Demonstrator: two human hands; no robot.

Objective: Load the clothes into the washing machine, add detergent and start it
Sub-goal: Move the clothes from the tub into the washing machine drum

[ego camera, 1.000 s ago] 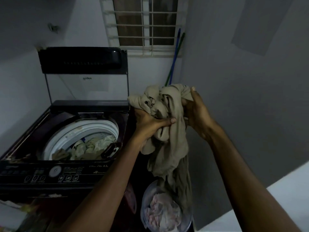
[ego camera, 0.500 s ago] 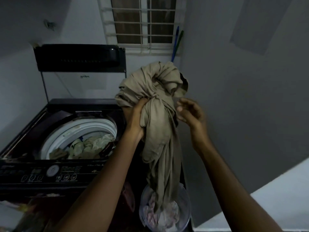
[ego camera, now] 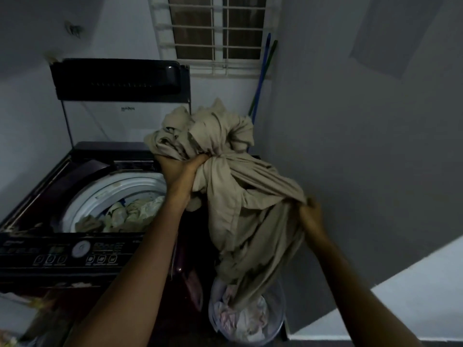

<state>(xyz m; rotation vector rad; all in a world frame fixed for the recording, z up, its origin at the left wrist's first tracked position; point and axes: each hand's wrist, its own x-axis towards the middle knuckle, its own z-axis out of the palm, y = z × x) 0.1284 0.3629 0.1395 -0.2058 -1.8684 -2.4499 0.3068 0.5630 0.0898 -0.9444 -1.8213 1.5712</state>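
While both hands, left hand (ego camera: 184, 169), right hand (ego camera: 310, 216), grip beige cloth (ego camera: 233, 186), grey walls (ego camera: 363, 146), barred window (ego camera: 215, 28); open washing machine (ego camera: 82, 179)

A large beige garment (ego camera: 240, 196), bunched and knotted, hangs in the air just right of a black top-loading washing machine (ego camera: 82, 196). Its lower end trails into a laundry basket (ego camera: 278, 321) of pale clothes on the floor. The machine's lid (ego camera: 117, 81) stands upright, and light clothes (ego camera: 130, 214) lie in its white drum.
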